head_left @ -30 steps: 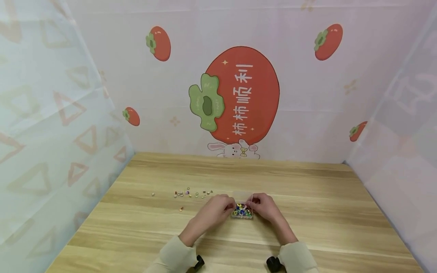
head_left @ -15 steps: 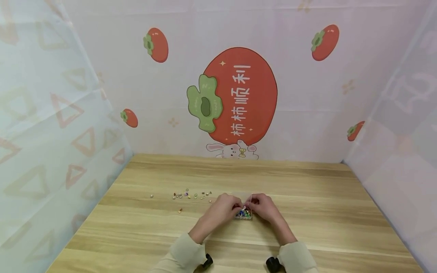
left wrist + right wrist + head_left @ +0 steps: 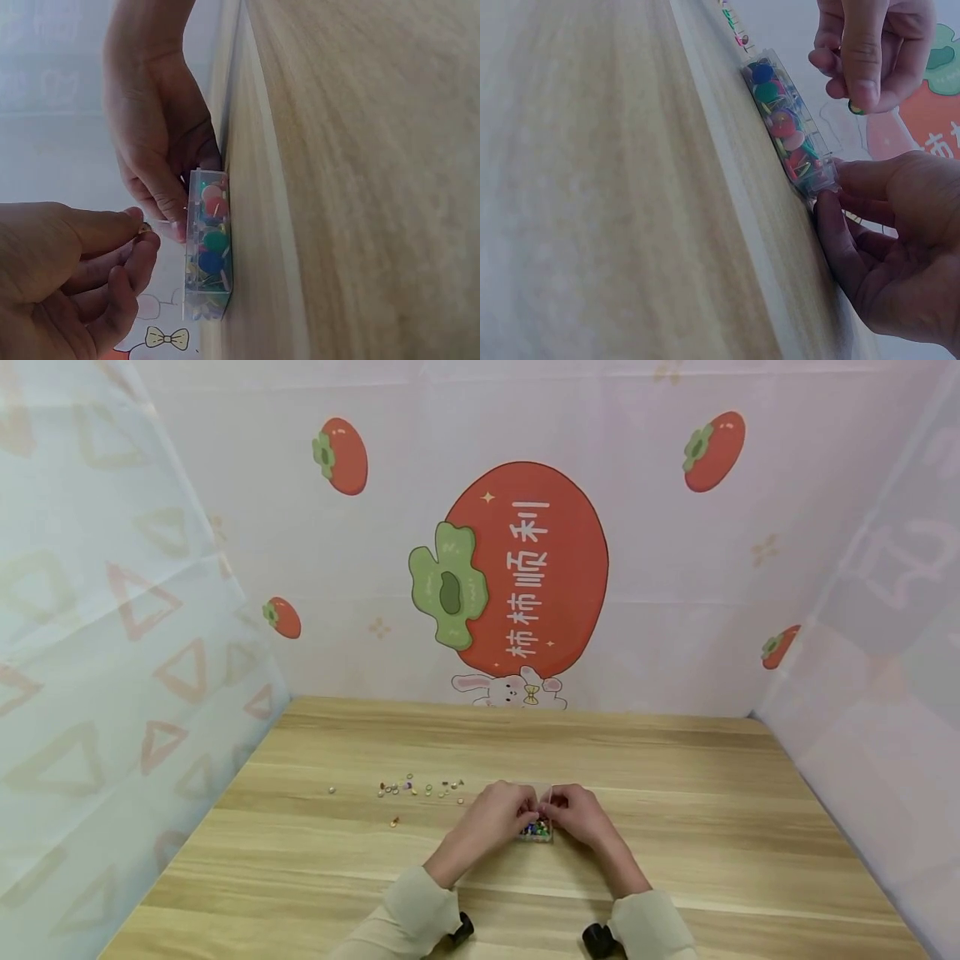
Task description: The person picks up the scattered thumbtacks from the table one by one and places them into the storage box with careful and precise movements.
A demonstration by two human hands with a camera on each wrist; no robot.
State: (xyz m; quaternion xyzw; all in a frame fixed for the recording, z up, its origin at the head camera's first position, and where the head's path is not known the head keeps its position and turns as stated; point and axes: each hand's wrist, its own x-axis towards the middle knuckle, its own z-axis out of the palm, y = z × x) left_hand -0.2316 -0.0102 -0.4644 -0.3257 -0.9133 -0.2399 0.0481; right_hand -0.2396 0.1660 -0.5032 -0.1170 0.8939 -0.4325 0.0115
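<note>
A small clear plastic box (image 3: 537,833) of colourful thumbtacks stands on the table between the two hands, with its lid raised. Through its wall, green, blue and red tacks show in the left wrist view. My left hand (image 3: 498,814) pinches a small thumbtack (image 3: 856,109) between thumb and fingertip, above the box; only a bit of the tack shows. My right hand (image 3: 577,810) grips the right end of the box (image 3: 791,124), thumb and fingers at its corner. The left hand hides part of the box in the head view.
Several loose thumbtacks (image 3: 408,786) are scattered on the wooden table (image 3: 675,827) left of the box. One tack (image 3: 394,822) lies nearer the front, and another (image 3: 332,790) sits farther left. A printed cloth wall (image 3: 645,635) rises behind the table.
My left hand has moved right, from beside the box to over it, uncovering a loose tack on the table. The right hand stays at the box's right end.
</note>
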